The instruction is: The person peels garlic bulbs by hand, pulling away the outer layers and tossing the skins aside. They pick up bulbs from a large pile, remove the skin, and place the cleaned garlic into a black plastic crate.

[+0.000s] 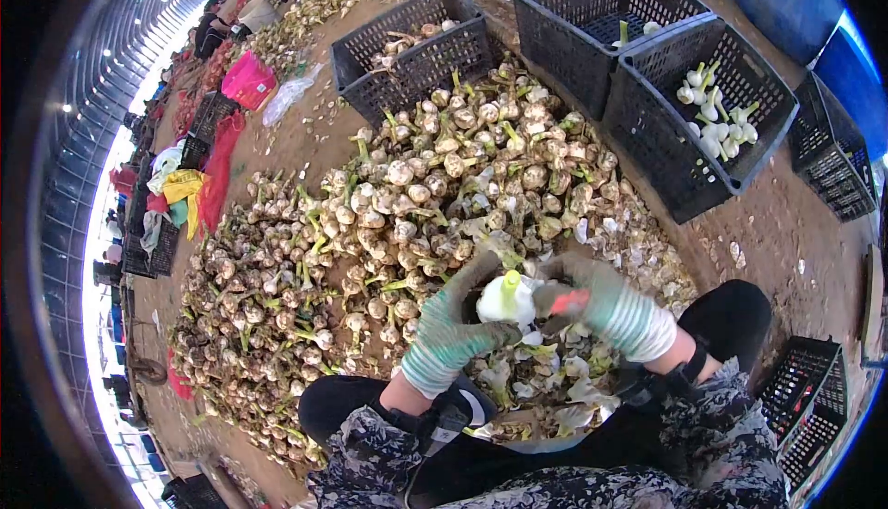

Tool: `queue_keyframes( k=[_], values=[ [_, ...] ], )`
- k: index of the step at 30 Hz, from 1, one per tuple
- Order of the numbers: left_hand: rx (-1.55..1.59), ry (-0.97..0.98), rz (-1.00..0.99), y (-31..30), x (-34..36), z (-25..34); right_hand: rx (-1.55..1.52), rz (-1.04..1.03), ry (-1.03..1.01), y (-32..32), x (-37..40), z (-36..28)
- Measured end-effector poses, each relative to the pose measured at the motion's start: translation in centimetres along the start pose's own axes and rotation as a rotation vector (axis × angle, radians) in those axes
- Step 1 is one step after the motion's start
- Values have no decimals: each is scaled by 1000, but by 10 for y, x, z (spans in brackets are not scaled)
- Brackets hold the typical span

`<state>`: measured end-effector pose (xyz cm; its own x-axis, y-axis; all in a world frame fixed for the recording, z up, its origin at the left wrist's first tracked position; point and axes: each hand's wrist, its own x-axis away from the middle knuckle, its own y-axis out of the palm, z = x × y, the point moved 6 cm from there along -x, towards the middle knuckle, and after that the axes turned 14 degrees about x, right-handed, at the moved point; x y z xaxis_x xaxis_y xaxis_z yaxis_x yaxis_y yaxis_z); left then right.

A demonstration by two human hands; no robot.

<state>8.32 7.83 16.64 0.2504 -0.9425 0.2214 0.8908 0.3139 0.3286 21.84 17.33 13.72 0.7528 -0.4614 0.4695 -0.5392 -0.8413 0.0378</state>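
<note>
A peeled white garlic bulb [506, 299] with a short green stem stands out between my two gloved hands. My left hand [460, 317] curls its fingers round the bulb's left side. On the other side, my right hand [592, 304] is close to the bulb, its fingers bent and blurred by motion, with something red at them. Whether the right fingers hold the red thing cannot be made out. Loose skins [550, 375] lie below the hands. Beyond them spreads a large heap of unpeeled garlic [462, 176].
Black crates stand at the back: one with dry stalks [412, 65], one with a few bulbs [569, 56], one with several white bulbs [661, 144]. More crates [809, 393] sit at the right. A pink bucket [248, 81] and coloured bags [185, 190] lie at the far left.
</note>
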Motion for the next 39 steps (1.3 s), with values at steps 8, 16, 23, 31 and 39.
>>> queue_keyframes(
  k=[8,16,23,31,39],
  values=[
    [301,-170,-29,3,2,-5,1,139,-83,-18,-10,14],
    [674,-245,-55,-17,-19,-46,281,357,-556,32,9,-21],
    [493,92,407,-21,0,-2,683,14,-134,9,-13,14],
    [-46,229,291,-9,-4,-9,51,-65,-237,39,-5,-23],
    [49,209,318,-7,3,3,26,17,-189,17,-1,-6]
  ],
)
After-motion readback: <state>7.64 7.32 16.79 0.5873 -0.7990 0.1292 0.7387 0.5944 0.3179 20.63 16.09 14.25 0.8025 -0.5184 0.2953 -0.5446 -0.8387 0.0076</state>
